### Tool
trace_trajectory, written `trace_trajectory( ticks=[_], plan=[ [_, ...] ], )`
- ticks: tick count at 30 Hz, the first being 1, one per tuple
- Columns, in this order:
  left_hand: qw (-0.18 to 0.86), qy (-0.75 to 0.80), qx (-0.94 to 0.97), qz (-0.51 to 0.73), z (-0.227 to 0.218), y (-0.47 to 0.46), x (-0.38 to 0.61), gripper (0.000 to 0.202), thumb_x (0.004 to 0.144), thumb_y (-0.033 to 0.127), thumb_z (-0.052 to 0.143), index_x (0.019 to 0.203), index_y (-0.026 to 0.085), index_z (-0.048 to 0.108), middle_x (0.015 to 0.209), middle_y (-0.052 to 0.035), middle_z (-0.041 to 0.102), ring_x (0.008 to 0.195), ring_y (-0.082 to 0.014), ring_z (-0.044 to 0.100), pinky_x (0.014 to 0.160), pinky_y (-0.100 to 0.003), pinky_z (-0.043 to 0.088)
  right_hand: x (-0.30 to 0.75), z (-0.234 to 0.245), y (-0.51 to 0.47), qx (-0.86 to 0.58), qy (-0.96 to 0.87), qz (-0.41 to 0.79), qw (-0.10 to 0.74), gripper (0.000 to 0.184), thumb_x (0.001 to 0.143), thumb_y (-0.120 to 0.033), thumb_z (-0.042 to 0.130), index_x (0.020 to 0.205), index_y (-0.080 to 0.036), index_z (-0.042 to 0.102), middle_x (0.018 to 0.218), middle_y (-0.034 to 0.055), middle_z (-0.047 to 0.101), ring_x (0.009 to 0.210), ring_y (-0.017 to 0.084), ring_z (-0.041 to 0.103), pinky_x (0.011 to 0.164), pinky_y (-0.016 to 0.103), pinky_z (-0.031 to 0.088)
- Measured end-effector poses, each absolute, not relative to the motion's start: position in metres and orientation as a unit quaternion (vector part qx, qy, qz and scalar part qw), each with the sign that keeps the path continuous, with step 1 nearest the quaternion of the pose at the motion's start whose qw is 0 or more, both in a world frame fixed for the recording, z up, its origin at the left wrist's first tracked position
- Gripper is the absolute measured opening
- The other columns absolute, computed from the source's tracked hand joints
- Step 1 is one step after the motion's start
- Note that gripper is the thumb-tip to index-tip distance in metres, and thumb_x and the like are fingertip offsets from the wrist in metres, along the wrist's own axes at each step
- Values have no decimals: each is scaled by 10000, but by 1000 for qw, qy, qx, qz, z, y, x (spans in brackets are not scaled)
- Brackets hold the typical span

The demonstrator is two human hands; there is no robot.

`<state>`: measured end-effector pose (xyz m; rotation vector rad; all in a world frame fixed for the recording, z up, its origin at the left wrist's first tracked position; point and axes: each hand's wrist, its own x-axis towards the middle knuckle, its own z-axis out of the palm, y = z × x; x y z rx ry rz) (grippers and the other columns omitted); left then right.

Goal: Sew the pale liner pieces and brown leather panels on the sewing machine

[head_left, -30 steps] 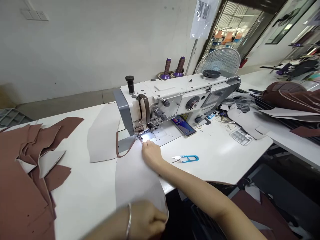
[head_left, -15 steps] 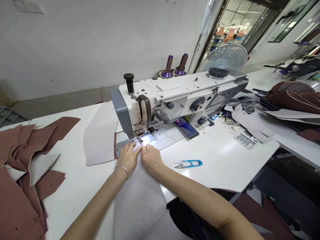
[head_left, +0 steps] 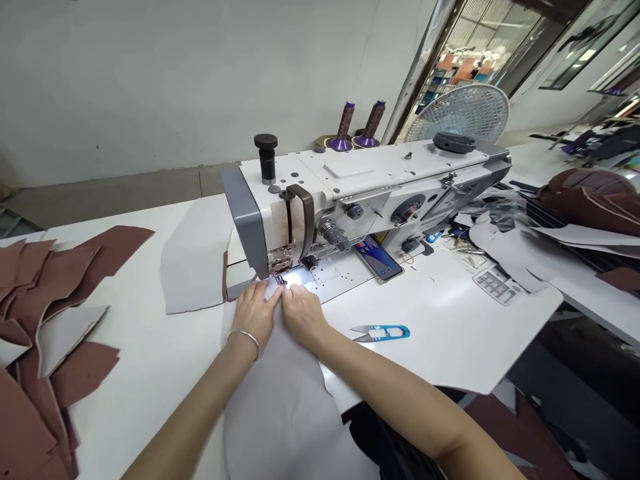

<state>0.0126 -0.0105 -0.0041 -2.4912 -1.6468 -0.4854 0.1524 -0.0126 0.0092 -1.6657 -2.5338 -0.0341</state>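
A sewing machine (head_left: 350, 183) stands in front of me, its lamp lighting the needle area. Under my hands lies a pale grey piece of material (head_left: 285, 407); its far end is at the presser foot (head_left: 281, 280) and its near end drapes toward my body. My left hand (head_left: 255, 313), with a bracelet at the wrist, rests flat on the material's left side, fingers forward and thumb out. Beside it, my right hand (head_left: 303, 313) is curled with the material's right edge in its fingers. The fingertips nearly meet just before the presser foot; some are hidden.
Brown pieces with grey backs (head_left: 65, 287) lie piled at left. A grey panel with a brown edge (head_left: 193, 267) lies behind my left hand. Blue thread snips (head_left: 383, 332) and a phone (head_left: 377, 259) are right of my hands. Two thread cones (head_left: 345, 127) and a fan (head_left: 463, 113) stand behind.
The view has shifted slightly, so the machine sits a little further right and the brown pile further left. Both hands stay on the grey material by the presser foot; its near part hangs slightly differently.
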Motion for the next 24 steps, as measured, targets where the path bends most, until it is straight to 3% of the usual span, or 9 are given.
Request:
trace_trajectory(
  ticks=[7, 24],
  plan=[
    [77, -527, -828, -175, -2, -9, 11, 428, 825, 71, 401, 1120, 266, 643, 1159, -131, 575, 1084, -278, 473, 901, -433, 421, 153, 9, -13, -550, -833, -7, 56, 177, 898, -98, 352, 845, -166, 506, 798, 69, 553, 734, 184, 507, 545, 265, 350],
    [65, -536, -826, -164, -1, -8, 12, 420, 837, 98, 414, 1152, 276, 627, 1176, -133, 575, 1113, -289, 451, 927, -438, 403, 152, 9, -11, -551, -834, 9, 41, 202, 901, -91, 340, 858, -158, 526, 812, 79, 567, 745, 177, 501, 568, 256, 346]
  ],
)
